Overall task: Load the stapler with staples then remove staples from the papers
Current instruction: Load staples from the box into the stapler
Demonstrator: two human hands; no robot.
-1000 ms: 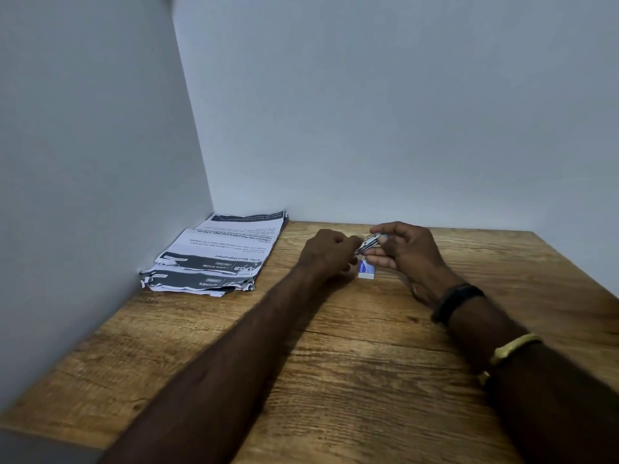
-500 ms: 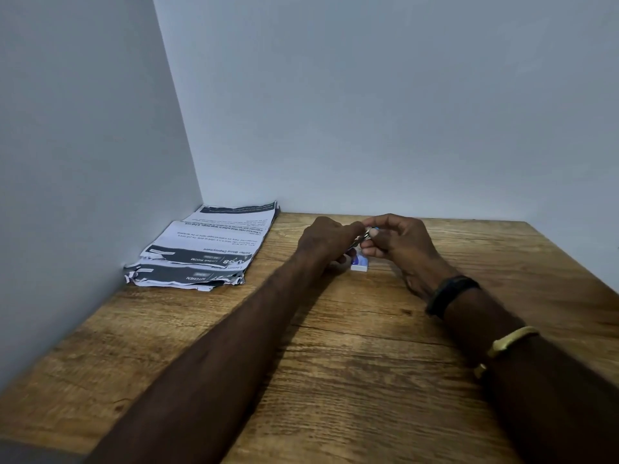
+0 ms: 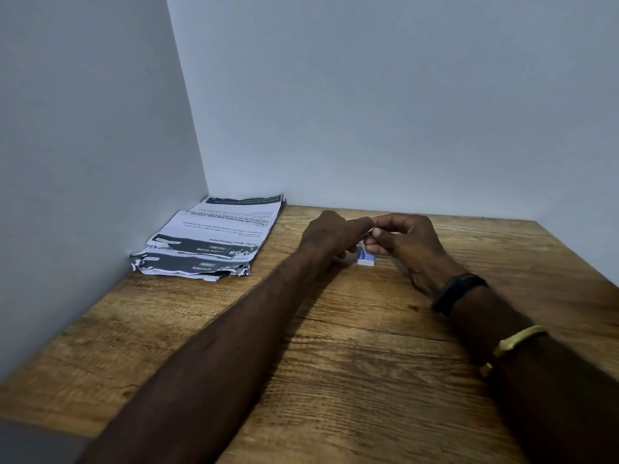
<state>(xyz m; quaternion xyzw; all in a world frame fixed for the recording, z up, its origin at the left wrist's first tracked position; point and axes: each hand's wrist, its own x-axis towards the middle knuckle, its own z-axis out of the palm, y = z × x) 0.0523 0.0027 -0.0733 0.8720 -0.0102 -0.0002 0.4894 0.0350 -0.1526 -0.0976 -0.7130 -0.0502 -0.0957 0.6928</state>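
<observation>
**Loading step, seen from above the forearms.** The left hand (image 3: 330, 234) and the right hand (image 3: 407, 241) meet fingertip to fingertip just above the bench (image 3: 368, 363). Both are closed, and they pinch a small metal stapler (image 3: 364, 236) between them. Only a sliver of the stapler shows, so it cannot be told whether its magazine is open, and no staples can be made out. A small staple box (image 3: 365, 260) lies on the bench directly beneath the hands. The papers (image 3: 214, 242) lie in a ragged stack well to the left of the left hand, untouched.

The step in hand appears to be loading, with staple removal not yet begun. Done well, one hand steadies the stapler body while the other feeds the staples, legs down and straight along the channel, without forcing. A light pinch is advisable, since a strip probably snaps under pressure. Working low over the box should keep any dropped piece close.
</observation>
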